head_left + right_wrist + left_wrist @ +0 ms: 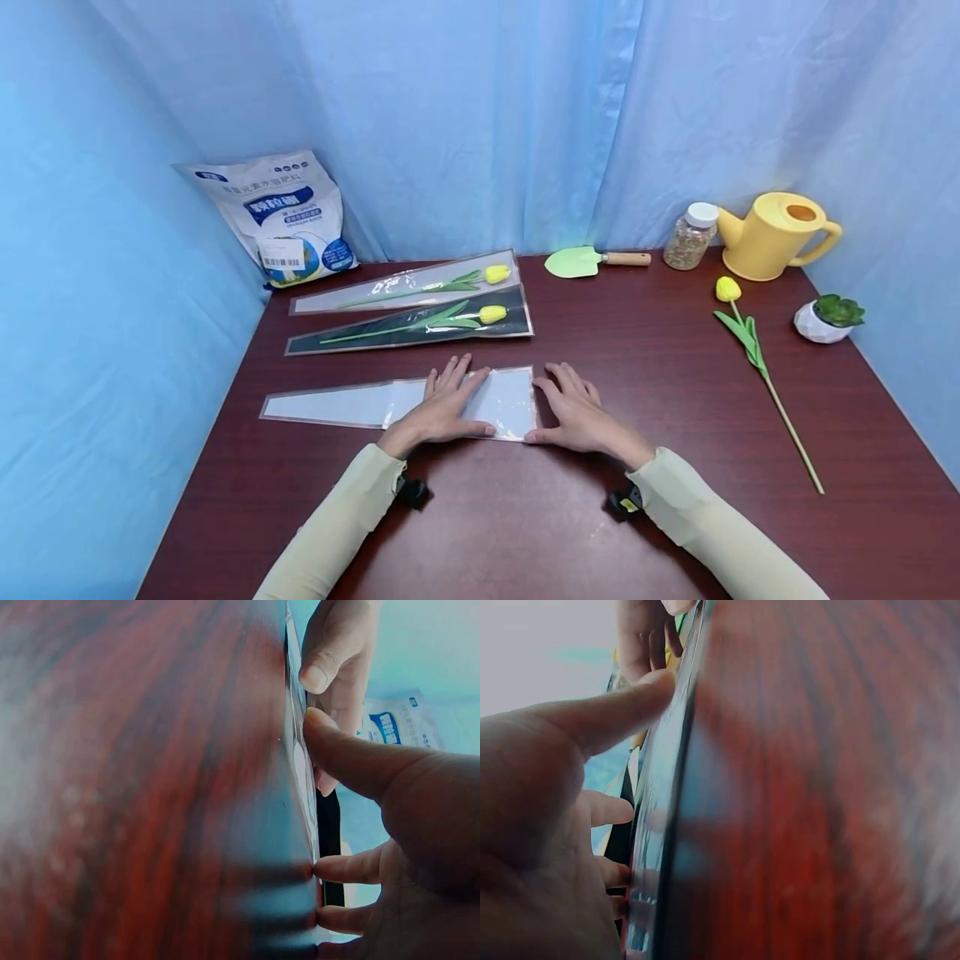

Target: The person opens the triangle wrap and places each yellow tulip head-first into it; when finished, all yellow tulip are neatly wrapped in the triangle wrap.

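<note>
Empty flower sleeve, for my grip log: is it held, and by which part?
Nothing is gripped; the left hand rests on the empty flower sleeve, the right hand at its wide end.

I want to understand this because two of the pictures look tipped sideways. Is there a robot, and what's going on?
There's no robot: these are a person's two bare hands. The wide picture comes from a camera on the head, looking down. The sideways ones come from small black wrist cameras, one for the left hand and one for the right hand.

On the dark red table lies a white flower sleeve. The left hand rests on it; the right hand's fingertips are at its wide end. Neither hand grips anything. Beyond lie a dark sleeve and a pale sleeve, each with a yellow tulip. There's also a loose tulip, a trowel, a jar, a watering can, a potted plant and a bag.
</note>
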`<control>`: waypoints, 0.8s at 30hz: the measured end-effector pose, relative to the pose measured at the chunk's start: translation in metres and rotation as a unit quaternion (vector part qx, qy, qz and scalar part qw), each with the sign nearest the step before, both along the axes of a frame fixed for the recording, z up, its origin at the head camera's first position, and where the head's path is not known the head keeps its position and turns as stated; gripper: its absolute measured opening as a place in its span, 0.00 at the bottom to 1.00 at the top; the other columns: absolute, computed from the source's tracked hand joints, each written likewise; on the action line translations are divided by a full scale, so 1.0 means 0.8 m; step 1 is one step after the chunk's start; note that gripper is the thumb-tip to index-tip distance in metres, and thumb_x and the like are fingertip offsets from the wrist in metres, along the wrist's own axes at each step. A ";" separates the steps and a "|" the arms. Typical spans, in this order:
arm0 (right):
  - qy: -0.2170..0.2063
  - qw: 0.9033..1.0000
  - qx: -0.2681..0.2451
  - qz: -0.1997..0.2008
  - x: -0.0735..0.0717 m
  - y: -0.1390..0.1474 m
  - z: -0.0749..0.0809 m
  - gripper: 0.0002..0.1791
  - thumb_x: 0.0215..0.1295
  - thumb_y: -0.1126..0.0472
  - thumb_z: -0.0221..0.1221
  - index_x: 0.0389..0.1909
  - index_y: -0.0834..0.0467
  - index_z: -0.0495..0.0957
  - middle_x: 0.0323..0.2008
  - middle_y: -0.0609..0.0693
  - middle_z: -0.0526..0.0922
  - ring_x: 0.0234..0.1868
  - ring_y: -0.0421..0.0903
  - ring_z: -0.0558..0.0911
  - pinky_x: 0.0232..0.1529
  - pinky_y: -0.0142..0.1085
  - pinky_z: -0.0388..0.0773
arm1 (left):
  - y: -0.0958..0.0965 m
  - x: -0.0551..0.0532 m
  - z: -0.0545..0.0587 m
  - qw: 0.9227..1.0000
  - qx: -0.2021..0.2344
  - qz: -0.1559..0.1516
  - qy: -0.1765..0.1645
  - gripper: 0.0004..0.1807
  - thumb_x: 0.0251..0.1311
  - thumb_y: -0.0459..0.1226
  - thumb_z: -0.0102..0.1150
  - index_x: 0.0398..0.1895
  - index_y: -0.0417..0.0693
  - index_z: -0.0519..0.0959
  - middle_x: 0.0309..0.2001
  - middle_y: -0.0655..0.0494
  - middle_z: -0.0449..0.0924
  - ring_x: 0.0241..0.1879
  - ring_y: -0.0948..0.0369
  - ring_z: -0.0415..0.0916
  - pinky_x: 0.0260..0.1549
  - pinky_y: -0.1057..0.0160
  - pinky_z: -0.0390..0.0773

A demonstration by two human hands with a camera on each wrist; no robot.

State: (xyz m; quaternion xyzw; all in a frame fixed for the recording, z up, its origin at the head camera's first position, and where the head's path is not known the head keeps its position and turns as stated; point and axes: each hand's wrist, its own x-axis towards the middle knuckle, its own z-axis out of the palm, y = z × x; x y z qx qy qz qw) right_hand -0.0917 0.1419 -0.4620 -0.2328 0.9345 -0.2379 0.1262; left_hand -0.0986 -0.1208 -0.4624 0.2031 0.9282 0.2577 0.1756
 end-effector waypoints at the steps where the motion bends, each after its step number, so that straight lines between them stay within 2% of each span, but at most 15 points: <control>1: 0.002 1.000 0.001 -0.001 0.000 -0.001 -0.001 0.49 0.55 0.39 0.70 0.71 0.62 0.64 0.75 0.68 0.55 0.77 0.70 0.51 0.67 0.71 0.55 | 0.000 0.000 -0.001 1.000 -0.005 -0.001 0.002 0.50 0.58 0.56 0.66 0.80 0.55 0.54 0.82 0.41 0.35 0.82 0.43 0.29 0.75 0.33 0.33; 6: 0.018 1.000 0.007 -0.010 -0.004 -0.004 -0.003 0.49 0.52 0.39 0.71 0.69 0.61 0.65 0.74 0.67 0.56 0.77 0.70 0.52 0.66 0.70 0.57 | 0.000 0.000 -0.007 0.999 -0.032 -0.010 0.013 0.49 0.61 0.59 0.62 0.80 0.56 0.52 0.82 0.43 0.32 0.82 0.44 0.27 0.76 0.33 0.33; 11: 0.036 0.999 0.005 -0.017 -0.008 -0.007 -0.004 0.50 0.49 0.40 0.73 0.67 0.62 0.67 0.73 0.67 0.59 0.75 0.71 0.54 0.64 0.70 0.59 | 0.000 0.000 -0.007 0.999 -0.043 -0.016 0.007 0.49 0.63 0.59 0.59 0.81 0.56 0.49 0.82 0.45 0.29 0.82 0.45 0.25 0.76 0.34 0.30; 16: 0.037 0.998 0.016 -0.041 -0.012 -0.012 -0.004 0.50 0.49 0.39 0.73 0.67 0.62 0.67 0.73 0.65 0.61 0.75 0.66 0.57 0.64 0.67 0.61 | 0.001 -0.001 -0.004 0.999 -0.047 -0.018 0.001 0.48 0.64 0.59 0.58 0.81 0.56 0.48 0.82 0.45 0.28 0.82 0.45 0.24 0.76 0.34 0.30; 21: 0.046 0.996 0.028 -0.069 -0.013 -0.019 -0.003 0.46 0.52 0.37 0.71 0.64 0.62 0.70 0.71 0.64 0.64 0.73 0.62 0.61 0.64 0.66 0.63 | 0.002 -0.003 -0.004 0.998 -0.057 -0.020 -0.002 0.47 0.65 0.59 0.57 0.81 0.56 0.48 0.82 0.46 0.28 0.82 0.46 0.24 0.76 0.34 0.30; 24: 0.035 0.997 0.007 -0.075 -0.014 -0.022 -0.004 0.40 0.54 0.38 0.70 0.60 0.60 0.74 0.70 0.64 0.65 0.72 0.63 0.61 0.65 0.66 0.62 | 0.002 -0.004 -0.004 0.998 -0.059 -0.018 -0.005 0.48 0.64 0.59 0.57 0.81 0.57 0.48 0.82 0.45 0.28 0.82 0.45 0.24 0.76 0.34 0.31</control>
